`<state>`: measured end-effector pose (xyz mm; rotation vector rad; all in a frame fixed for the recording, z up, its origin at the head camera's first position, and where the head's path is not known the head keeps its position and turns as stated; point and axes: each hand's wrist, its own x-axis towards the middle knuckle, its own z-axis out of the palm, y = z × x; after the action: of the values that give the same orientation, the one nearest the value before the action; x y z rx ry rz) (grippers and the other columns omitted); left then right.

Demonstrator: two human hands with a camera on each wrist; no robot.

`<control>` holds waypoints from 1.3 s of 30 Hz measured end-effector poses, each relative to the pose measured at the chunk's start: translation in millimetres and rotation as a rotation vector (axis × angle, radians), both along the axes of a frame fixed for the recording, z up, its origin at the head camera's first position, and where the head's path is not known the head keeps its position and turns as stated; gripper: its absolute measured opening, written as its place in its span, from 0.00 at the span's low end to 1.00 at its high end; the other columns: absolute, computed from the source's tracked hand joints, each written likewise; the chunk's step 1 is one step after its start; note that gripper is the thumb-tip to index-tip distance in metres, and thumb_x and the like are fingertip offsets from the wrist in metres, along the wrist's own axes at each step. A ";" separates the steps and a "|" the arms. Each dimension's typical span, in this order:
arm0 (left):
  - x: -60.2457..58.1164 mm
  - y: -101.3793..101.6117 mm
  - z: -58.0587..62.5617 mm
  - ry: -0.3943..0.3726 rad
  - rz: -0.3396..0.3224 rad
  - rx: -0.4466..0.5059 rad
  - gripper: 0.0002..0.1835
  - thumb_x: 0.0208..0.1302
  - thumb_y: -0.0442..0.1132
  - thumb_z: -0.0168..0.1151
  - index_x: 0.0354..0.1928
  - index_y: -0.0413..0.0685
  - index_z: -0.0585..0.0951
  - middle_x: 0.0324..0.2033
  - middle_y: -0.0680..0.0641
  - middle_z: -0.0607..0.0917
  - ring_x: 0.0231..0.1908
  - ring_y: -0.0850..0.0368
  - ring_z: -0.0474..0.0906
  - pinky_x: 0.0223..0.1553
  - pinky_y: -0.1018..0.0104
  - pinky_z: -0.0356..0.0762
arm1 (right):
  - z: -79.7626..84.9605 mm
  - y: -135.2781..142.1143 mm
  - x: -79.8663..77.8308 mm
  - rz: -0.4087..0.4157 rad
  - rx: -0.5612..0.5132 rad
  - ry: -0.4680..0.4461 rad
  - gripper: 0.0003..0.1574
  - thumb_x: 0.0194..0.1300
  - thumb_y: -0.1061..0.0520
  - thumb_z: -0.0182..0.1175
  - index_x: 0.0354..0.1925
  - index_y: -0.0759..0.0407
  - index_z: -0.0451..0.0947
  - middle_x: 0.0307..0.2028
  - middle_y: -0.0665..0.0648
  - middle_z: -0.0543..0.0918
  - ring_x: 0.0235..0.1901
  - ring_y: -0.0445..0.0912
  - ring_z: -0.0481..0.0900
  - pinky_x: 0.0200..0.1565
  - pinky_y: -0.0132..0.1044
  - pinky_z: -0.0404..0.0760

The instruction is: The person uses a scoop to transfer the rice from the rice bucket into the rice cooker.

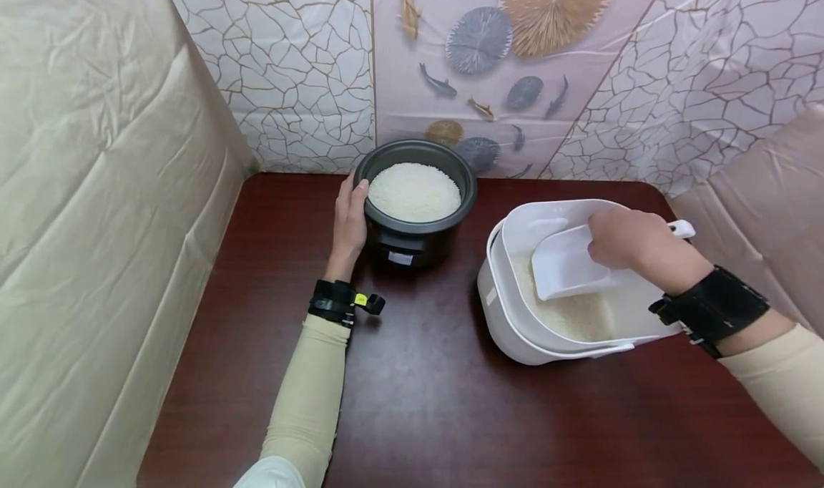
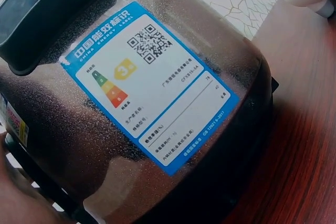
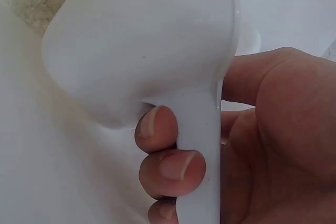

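My left hand [image 1: 350, 220] holds the left side of a dark rice cooker [image 1: 412, 243], its thumb up at the rim. White rice [image 1: 415, 193] lies in the cooker's pot, its surface below the rim. In the left wrist view the cooker's side bears a blue-and-white energy label [image 2: 149, 87], with a bit of the hand at the lower left. My right hand [image 1: 624, 239] grips a white scoop [image 1: 561, 262] by its handle, fingers curled round it in the right wrist view. The scoop is tilted inside a white rice bin [image 1: 511, 323], above the rice there; its load cannot be told.
The bin stands at the right of the dark red wooden table [image 1: 412, 402], the cooker near the back edge. Patterned cloth [image 1: 309, 66] hangs behind. A beige padded cover [image 1: 122, 187] lines the left side, and another one lies at the right.
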<state>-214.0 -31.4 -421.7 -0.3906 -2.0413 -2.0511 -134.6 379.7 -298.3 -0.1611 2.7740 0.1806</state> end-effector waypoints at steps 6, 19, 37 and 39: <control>1.9 -1.3 -1.3 -0.005 0.003 0.005 0.30 0.83 0.44 0.44 0.81 0.39 0.63 0.74 0.35 0.68 0.75 0.44 0.64 0.75 0.52 0.60 | -13.1 -2.5 2.9 0.045 0.000 0.017 0.06 0.65 0.61 0.59 0.30 0.60 0.76 0.28 0.59 0.77 0.30 0.55 0.74 0.31 0.53 0.76; -0.5 -0.9 -2.0 0.028 0.013 0.019 0.30 0.83 0.43 0.44 0.80 0.38 0.65 0.73 0.34 0.70 0.73 0.44 0.66 0.74 0.52 0.61 | -22.6 -1.5 4.7 0.167 0.047 0.057 0.09 0.64 0.61 0.62 0.26 0.59 0.74 0.25 0.58 0.78 0.28 0.53 0.74 0.36 0.52 0.77; 0.6 0.2 0.3 0.020 0.020 -0.001 0.30 0.83 0.43 0.44 0.80 0.38 0.65 0.72 0.34 0.70 0.73 0.43 0.66 0.74 0.53 0.61 | -23.9 -1.7 1.6 0.130 0.019 0.045 0.11 0.67 0.58 0.60 0.27 0.61 0.76 0.23 0.57 0.76 0.27 0.53 0.72 0.36 0.51 0.74; 0.2 0.4 -0.1 0.019 0.021 0.004 0.30 0.83 0.42 0.44 0.80 0.39 0.65 0.72 0.34 0.70 0.73 0.44 0.66 0.73 0.53 0.62 | -22.9 -2.9 0.2 0.124 0.008 0.042 0.13 0.68 0.57 0.59 0.27 0.61 0.76 0.23 0.56 0.75 0.27 0.53 0.72 0.36 0.50 0.74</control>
<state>-213.9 -31.0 -421.8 -0.3847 -2.0219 -2.0314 -134.4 376.8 -321.2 -0.3320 2.8058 0.2285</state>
